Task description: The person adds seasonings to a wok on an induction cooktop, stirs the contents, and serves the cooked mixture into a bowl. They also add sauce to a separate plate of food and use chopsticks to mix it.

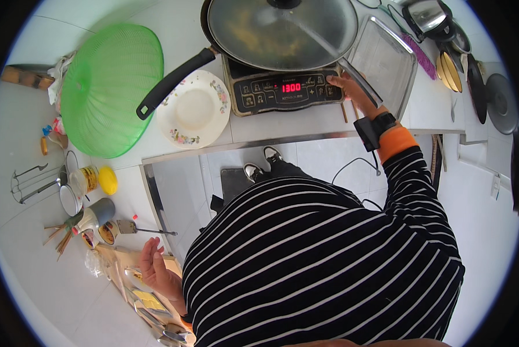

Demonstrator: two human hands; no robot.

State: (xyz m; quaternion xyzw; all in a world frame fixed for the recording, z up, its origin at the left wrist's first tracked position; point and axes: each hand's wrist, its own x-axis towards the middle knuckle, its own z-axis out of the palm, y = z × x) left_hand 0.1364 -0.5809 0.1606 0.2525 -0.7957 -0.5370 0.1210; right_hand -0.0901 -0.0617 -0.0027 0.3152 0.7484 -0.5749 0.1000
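Observation:
My right hand (354,89) rests at the right end of a black induction cooker (259,93), one digit touching its control panel. Red digits glow on the panel's display. On the cooker sits a wok (205,26) under a glass lid (281,37), fogged over yellowish food. A long metal utensil handle (363,82) sticks out from the lid's edge, above my right wrist. My left hand (156,266) hangs empty with slightly curled fingers, beside the left-hand counter. A floral-rimmed white plate (194,108) lies left of the cooker, partly under the wok's black handle (174,82).
A green mesh food cover (112,91) leans at left. Jars, a bottle (96,214), a metal turner (131,227) and a knife-strewn wooden board (120,264) line the left counter. Right stand a rectangular metal tray (387,56), a kettle (428,19) and hanging pans (502,102).

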